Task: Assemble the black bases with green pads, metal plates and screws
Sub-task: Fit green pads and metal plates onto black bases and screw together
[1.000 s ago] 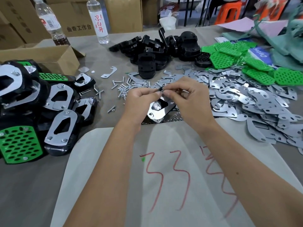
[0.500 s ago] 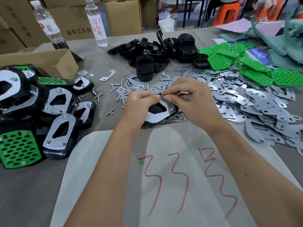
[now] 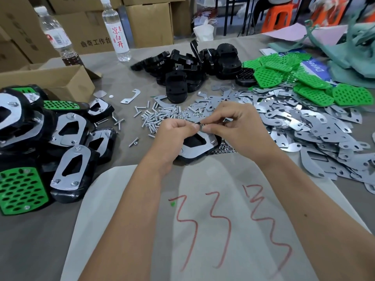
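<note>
Both hands' grip, left hand (image 3: pixel 174 131) and right hand (image 3: pixel 235 126), pinching one small screw (image 3: pixel 199 123) above plated base (image 3: pixel 197 146).

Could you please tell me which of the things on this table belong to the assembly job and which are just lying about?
Part of the job:
- pile of black plastic bases
- green perforated pads
- heap of flat metal plates
- loose silver screws
- black base with metal plate under the hands
- finished units

Just lying about:
- two clear water bottles
- open cardboard box
- white sheet with red marks
</note>
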Demonstrator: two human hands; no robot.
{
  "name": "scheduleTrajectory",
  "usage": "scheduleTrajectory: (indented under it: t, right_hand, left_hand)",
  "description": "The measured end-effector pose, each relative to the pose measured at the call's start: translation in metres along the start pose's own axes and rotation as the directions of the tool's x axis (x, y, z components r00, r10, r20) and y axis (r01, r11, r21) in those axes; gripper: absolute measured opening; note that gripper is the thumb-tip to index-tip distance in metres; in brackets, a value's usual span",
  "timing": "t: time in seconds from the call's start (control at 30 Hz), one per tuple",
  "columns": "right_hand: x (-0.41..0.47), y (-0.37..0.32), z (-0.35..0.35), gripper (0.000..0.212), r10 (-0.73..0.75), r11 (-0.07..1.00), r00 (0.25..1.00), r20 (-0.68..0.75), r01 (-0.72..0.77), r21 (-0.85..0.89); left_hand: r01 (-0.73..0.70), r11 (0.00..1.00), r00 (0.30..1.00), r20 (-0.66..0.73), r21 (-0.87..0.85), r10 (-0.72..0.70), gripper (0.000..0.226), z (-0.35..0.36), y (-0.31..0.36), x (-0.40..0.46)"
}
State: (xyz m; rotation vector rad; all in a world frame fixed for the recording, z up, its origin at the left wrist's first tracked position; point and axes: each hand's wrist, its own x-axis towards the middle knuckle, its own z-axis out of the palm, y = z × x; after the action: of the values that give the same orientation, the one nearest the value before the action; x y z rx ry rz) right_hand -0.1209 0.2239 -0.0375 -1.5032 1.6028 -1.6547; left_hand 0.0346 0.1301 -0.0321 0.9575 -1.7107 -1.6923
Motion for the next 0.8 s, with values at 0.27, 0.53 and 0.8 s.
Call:
scheduleTrajectory:
  t: [0.27, 0.53, 0.8]
  right_hand:
    - [0.0012, -0.0029, -0.0082, 0.019, -0.024, 0.996, 0.991, 0.133, 0.035, -0.083]
    - [-0.0016, 0.0004, -0.0031, 0.018, 0.011, 0.998, 1.0, -0.007, -0.012, -0.066]
    - [-0.0005, 0.0059, -0.0017, 0.042, 0.059, 0.994, 0.994, -0.09, -0.05, 0.095]
  left_hand:
    - [0.028, 0.999, 0.997, 0.067, 0.016, -0.029, 0.015, -0.0023, 0.0038, -0.0008]
    - [0.012, 1.0, 0.998, 0.064, 0.006, -0.012, 0.018, -0.0005, 0.0024, -0.0005]
    - [0.057, 0.991, 0.998, -0.019, -0.124, -0.059, 0.035, -0.0021, 0.0047, 0.0003]
